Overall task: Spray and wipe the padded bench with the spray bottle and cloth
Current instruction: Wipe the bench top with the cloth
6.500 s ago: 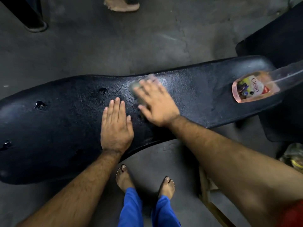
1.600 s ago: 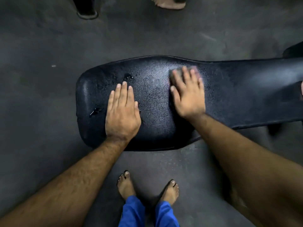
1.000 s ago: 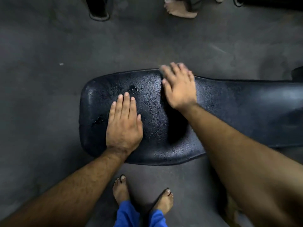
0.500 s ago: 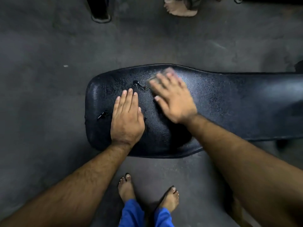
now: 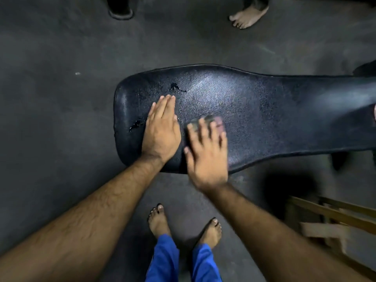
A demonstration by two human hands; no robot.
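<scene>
The black padded bench (image 5: 264, 110) runs from the middle of the view off the right edge, and its left end is rounded. My left hand (image 5: 161, 127) lies flat on the pad near that end, fingers straight. My right hand (image 5: 206, 151) presses a small greyish cloth (image 5: 211, 120) against the pad with spread fingers; only the cloth's far edge shows past my fingertips. Wet patches (image 5: 176, 87) glisten on the pad beyond my left hand. A sliver of the spray bottle (image 5: 374, 115) shows at the right edge.
Dark concrete floor (image 5: 61, 98) surrounds the bench. My bare feet (image 5: 160, 220) stand just in front of it. Another person's bare foot (image 5: 247, 16) is at the top. A dark post base (image 5: 120, 9) stands top left. A wooden frame (image 5: 333, 216) sits lower right.
My right hand has slid the cloth from the bench's far edge back toward the near edge, ending beside my left hand. My left hand has stayed flat on the pad.
</scene>
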